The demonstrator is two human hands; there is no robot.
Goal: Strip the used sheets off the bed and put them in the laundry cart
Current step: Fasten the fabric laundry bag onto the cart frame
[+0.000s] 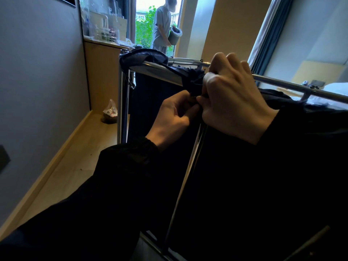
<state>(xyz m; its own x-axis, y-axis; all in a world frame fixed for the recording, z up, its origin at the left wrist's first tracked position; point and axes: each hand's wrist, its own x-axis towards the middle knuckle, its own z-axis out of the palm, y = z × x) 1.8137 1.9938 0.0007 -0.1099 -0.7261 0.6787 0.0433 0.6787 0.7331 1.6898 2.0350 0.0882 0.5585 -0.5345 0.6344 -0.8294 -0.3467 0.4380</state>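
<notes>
Grey-walled room, wood floor (79, 157). Left hand (175, 113) and right hand (231, 97) both pinch the dark bag tie (195, 80) at a corner of the laundry cart (282, 80). White sheets (337, 89) lie far right, beyond the cart; probably soft, light and limp, best gathered from a corner.

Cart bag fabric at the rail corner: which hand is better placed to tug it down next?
Left, likely. The left hand sits below the rail, its fingers pinching the bunched bag fabric from underneath. The right hand lies over the rail and grips the bunch from above, so it suits bracing.
</notes>
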